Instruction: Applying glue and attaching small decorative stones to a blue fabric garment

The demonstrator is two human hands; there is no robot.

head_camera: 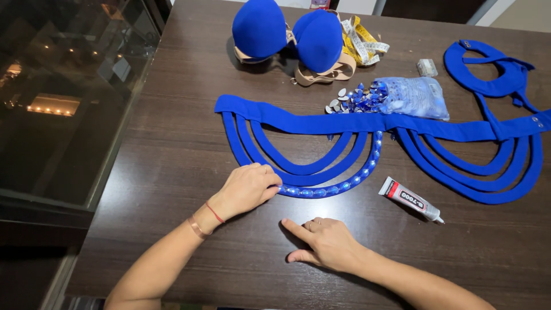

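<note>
I see a dark wood table beside a glass railing; left hand curls onto the gem-lined blue strap, right hand rests flat, empty.

I see a dark wood-grain tabletop. Lying on it: a blue fabric band with looped straps, the lowest left loop lined with blue gems; a blue padded bra at the far edge; a yellow tape measure; a clear bag of blue gems; a glue tube; a blue collar piece.
</note>
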